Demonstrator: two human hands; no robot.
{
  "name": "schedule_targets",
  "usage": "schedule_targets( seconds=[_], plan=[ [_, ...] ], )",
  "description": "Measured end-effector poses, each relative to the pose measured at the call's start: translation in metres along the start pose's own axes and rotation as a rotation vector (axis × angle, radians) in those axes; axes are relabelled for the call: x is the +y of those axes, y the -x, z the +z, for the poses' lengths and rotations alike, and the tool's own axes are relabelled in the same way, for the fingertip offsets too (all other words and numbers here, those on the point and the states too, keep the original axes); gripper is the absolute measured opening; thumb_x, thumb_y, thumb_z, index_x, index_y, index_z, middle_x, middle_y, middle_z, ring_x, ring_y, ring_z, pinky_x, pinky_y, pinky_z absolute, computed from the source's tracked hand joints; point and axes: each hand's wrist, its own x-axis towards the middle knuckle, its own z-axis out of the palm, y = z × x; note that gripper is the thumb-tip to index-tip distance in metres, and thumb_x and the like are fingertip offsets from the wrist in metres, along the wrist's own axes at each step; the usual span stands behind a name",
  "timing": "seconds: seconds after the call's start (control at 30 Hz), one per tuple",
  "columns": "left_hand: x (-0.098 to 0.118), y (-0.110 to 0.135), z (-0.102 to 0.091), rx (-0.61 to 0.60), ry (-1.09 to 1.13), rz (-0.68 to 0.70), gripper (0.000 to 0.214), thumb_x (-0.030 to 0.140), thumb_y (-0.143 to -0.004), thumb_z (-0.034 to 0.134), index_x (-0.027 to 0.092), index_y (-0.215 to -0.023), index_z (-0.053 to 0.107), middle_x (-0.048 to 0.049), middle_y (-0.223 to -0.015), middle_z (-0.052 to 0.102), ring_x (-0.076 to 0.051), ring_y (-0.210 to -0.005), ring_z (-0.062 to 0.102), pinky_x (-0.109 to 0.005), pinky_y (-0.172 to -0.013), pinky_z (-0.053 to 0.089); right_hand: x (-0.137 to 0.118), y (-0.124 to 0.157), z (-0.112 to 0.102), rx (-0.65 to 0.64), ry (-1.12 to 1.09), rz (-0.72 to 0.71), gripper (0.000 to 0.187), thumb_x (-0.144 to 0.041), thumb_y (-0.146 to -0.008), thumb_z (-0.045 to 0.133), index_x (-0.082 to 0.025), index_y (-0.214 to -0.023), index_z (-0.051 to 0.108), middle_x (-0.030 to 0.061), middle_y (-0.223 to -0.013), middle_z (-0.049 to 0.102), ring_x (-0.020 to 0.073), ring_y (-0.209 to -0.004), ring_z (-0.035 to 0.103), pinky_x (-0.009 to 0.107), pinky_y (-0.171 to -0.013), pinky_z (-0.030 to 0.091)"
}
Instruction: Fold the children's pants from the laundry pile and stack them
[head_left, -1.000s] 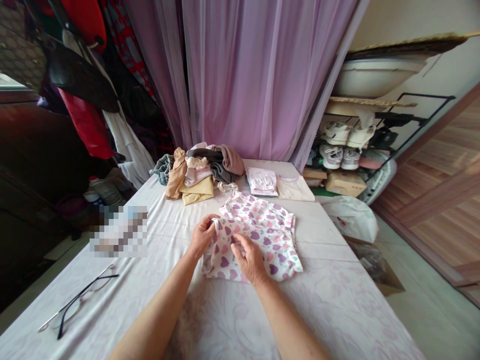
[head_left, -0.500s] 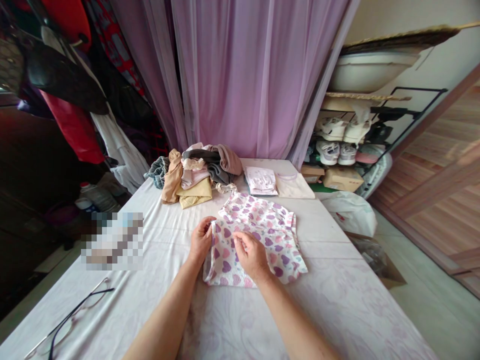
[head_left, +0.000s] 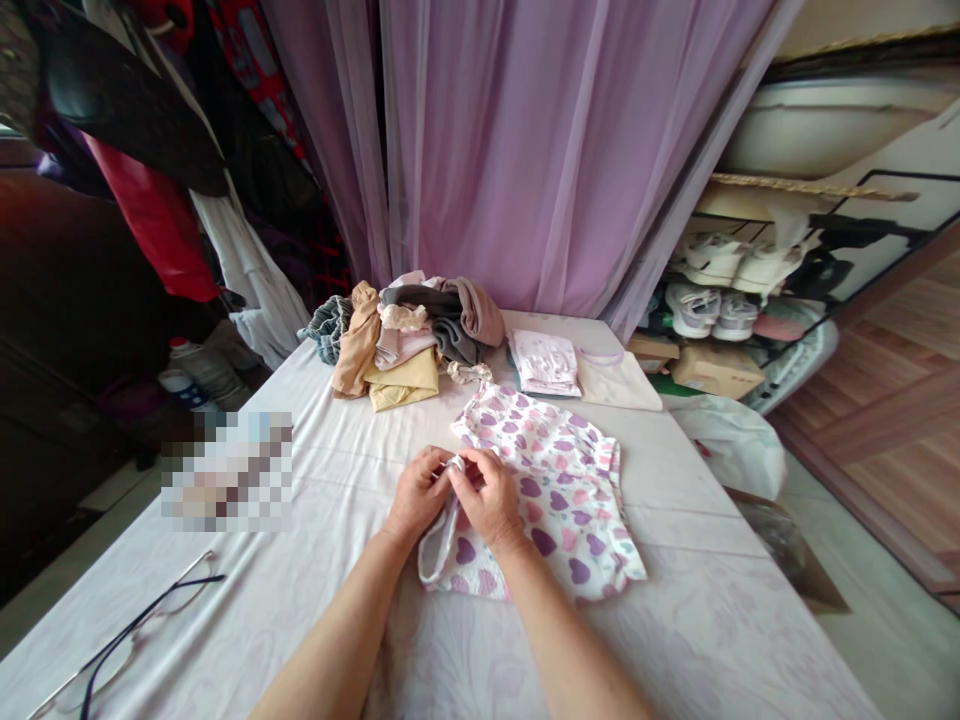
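The left hand (head_left: 414, 495) and the right hand (head_left: 487, 497) sit side by side, fingers pinched narrowly, both holding a gathered edge of a white cotton top (head_left: 559, 500) printed with purple and pink hearts. Just below them, a hem band of the top curves up in a loose loop. The rest of the top lies flat on a pale sheet-covered table (head_left: 697, 640), near its middle.

Just beyond the top is a heap of crumpled clothes (head_left: 409, 340) in grey, beige, yellow and pink. Beside the heap, a folded pale pink garment (head_left: 544, 362) rests on a flat cream garment (head_left: 619, 385). Eyeglasses (head_left: 131, 635) lie open at the table's left, well apart from the hands.

Past the right edge of the table, a white plastic bag (head_left: 731, 445) slumps on the floor. A cardboard box (head_left: 787, 545) next to it holds clear plastic. A black rack carries white sneakers (head_left: 697, 310) and a cardboard carton (head_left: 716, 370), with a white basin (head_left: 825, 130) above them. A lilac curtain (head_left: 525, 150) hangs behind the table.
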Motion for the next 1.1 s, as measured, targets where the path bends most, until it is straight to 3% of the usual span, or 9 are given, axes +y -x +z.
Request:
schedule_targets(
  seconds=[0.17,0.47,0.83,1.1],
  plan=[
    [-0.001,0.002,0.003,-0.079,0.02,-0.083,0.025,0.041,-0.087,0.055,0.02,-0.086,0.069,-0.0038,-0.078,0.067,-0.018,-0.075,0.059,-0.027,-0.072,0.046,0.011,0.002,-0.003,0.036,0.016,0.018,0.019,-0.029,-0.09,0.054,-0.021,-0.1,0.067,0.0061,-0.087,0.072,0.0168,-0.074,0.068,0.029,-0.069,0.057],
    [-0.002,0.003,0.003,0.004,-0.018,-0.115,0.029,0.042,-0.086,0.055,0.018,-0.073,0.064,-0.0001,-0.066,0.06,-0.014,-0.066,0.055,-0.023,-0.064,0.044,0.005,0.004,-0.004,-0.002,0.048,-0.126,0.018,-0.021,-0.091,0.052,-0.022,-0.089,0.07,0.0042,-0.079,0.07,0.0153,-0.073,0.067,0.027,-0.069,0.056],
    [0.002,0.005,-0.002,-0.049,-0.092,0.003,0.032,0.037,-0.092,0.046,0.018,-0.089,0.071,-0.0049,-0.084,0.073,-0.018,-0.081,0.066,-0.027,-0.077,0.05,0.01,0.007,-0.002,0.03,0.05,-0.205,0.023,-0.015,-0.091,0.052,-0.022,-0.095,0.073,0.0048,-0.082,0.071,0.0158,-0.077,0.068,0.028,-0.072,0.057],
    [-0.002,0.005,0.002,-0.067,-0.175,0.031,0.029,0.041,-0.09,0.053,0.016,-0.092,0.069,-0.0036,-0.078,0.07,-0.015,-0.07,0.062,-0.024,-0.066,0.047,0.015,0.006,-0.002,-0.006,0.022,-0.175,0.026,-0.015,-0.093,0.045,-0.021,-0.097,0.07,0.0056,-0.088,0.072,0.0166,-0.085,0.068,0.03,-0.078,0.057]
  ],
)
